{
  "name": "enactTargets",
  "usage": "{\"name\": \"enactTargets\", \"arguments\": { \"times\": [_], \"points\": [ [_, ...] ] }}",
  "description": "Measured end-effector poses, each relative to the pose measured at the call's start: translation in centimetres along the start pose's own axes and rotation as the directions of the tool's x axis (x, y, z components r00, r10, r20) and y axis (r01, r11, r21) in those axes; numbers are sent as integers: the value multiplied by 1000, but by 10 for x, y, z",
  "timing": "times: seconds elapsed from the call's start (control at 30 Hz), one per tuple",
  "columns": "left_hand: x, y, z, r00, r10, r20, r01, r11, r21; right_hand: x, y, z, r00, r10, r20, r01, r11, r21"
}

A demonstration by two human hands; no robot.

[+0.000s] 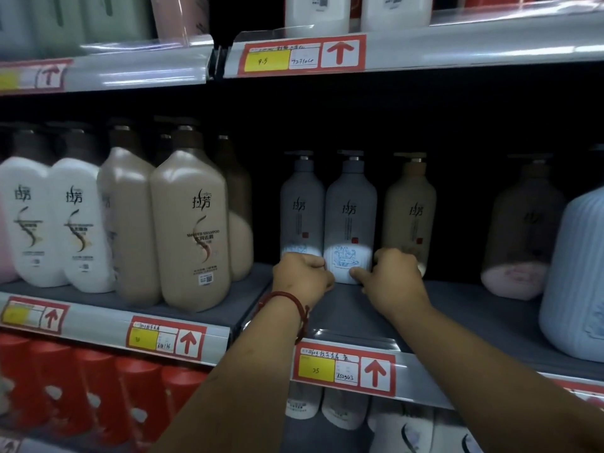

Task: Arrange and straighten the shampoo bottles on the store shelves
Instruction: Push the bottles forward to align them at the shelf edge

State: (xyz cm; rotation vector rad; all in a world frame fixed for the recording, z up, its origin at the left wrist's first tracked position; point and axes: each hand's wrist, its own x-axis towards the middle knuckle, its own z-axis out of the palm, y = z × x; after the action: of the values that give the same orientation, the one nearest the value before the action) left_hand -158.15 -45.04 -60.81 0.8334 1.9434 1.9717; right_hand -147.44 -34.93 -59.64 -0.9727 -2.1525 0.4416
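Mid-step on the middle grey metal shelf (474, 308): squaring up one grey-blue plastic pump bottle with a white illustrated band at its foot (351, 217), standing upright and set far back from the front rail. Gripped low at the base from both sides: left hand (302, 276) with fingers curled against its left edge and covering the foot of the neighbour, right hand (392, 276) curled round its right edge with the thumb laid along the front of the base. Probably calls next for drawing it forward toward the rail with the label kept facing out, then bringing the neighbour up alongside. Needs a low, steady pull, being tall, narrow and likely to tip against the others. Counted in this bay: two grey-blue bottles touching side by side, the second being the twin grey-blue pump bottle (300, 210); one tan pump bottle (410, 214) just beside on the right; one brown bottle with a pink base (523, 230) well apart; one large pale blue ribbed bottle (575, 273) at the front right. In the left bay: two white shampoo bottles (78, 223) and at least four beige shampoo bottles (192, 223), two in front, others half hidden behind. Below: red bottles (98, 387), too blurred to count surely.
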Motion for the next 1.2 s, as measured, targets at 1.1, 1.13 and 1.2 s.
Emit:
{"name": "enactTargets", "arguments": {
  "times": [1.1, 1.13, 1.2],
  "points": [
    [31, -3, -20, 991, -71, -114, 66, 997, -48, 10, 11, 7, 1000, -18, -3, 19, 997, 75],
    [32, -4, -20, 992, -60, -115, 56, 998, -37, 10, 11, 7, 1000, -16, -1, 16, 997, 74],
    [32, -4, -21, 991, -62, -119, 57, 997, -48, 10, 12, 6, 1000, -14, -2, 15, 997, 72]
  ]
}}
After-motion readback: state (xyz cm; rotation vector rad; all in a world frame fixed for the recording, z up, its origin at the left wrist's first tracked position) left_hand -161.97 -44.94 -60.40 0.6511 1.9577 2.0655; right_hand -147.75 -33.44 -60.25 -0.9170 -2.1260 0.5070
